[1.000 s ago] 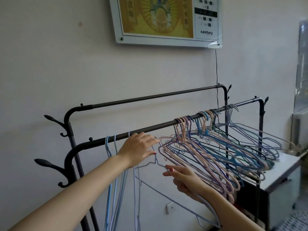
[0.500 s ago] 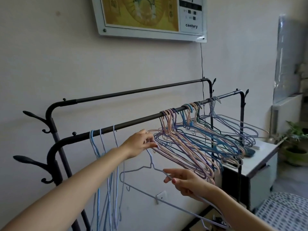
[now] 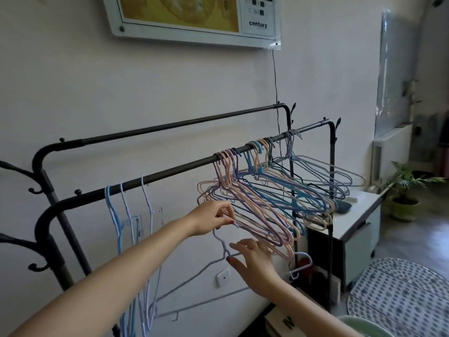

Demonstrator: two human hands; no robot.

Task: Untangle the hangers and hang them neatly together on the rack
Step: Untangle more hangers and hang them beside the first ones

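Note:
A black two-rail rack (image 3: 170,173) stands against the wall. A tangle of pink, purple and blue hangers (image 3: 267,198) crowds the right half of its front rail. Three pale blue and lavender hangers (image 3: 125,205) hang straight down at the left. Below the rail, a loose lavender hanger (image 3: 224,250) is off the rack. My left hand (image 3: 213,218) pinches its hook, right against the tangle's left corner. My right hand (image 3: 252,261) is under the tangle with fingers loosely spread, the hanger's shoulder running between thumb and fingers.
A white cabinet (image 3: 359,210) stands just right of the rack, with a potted plant (image 3: 404,190) beyond it. A dotted rug (image 3: 401,300) lies on the floor at the right. A framed picture (image 3: 194,20) hangs above, and coat hooks (image 3: 14,166) jut from the rack's left post.
The view has turned right and down. Both hands have carried the lavender hanger lower, away from the rail, with my left hand now at the tangle's left corner.

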